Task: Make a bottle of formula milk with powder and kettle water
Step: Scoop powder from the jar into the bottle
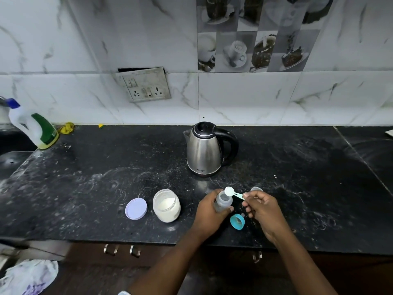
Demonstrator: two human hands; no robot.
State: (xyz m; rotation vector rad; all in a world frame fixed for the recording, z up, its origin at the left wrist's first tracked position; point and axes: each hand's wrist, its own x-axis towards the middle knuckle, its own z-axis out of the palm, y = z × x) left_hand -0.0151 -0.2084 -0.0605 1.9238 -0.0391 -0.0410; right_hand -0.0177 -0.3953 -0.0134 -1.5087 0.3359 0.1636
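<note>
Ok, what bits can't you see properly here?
Head view:
- Water in the kettle: its closed lid and steel wall hide it.
- Lower part of the bottle: the left hand wraps it, so the contents are unclear.
- End of the scoop handle: the right hand pinches over it.
- Label on the kettle: too small to read.
- The plastic bag: cut off by the bottom-left edge.

Two bare forearms (pixel 170 262), a pale sleeve edge (pixel 124 292) by the left elbow.
</note>
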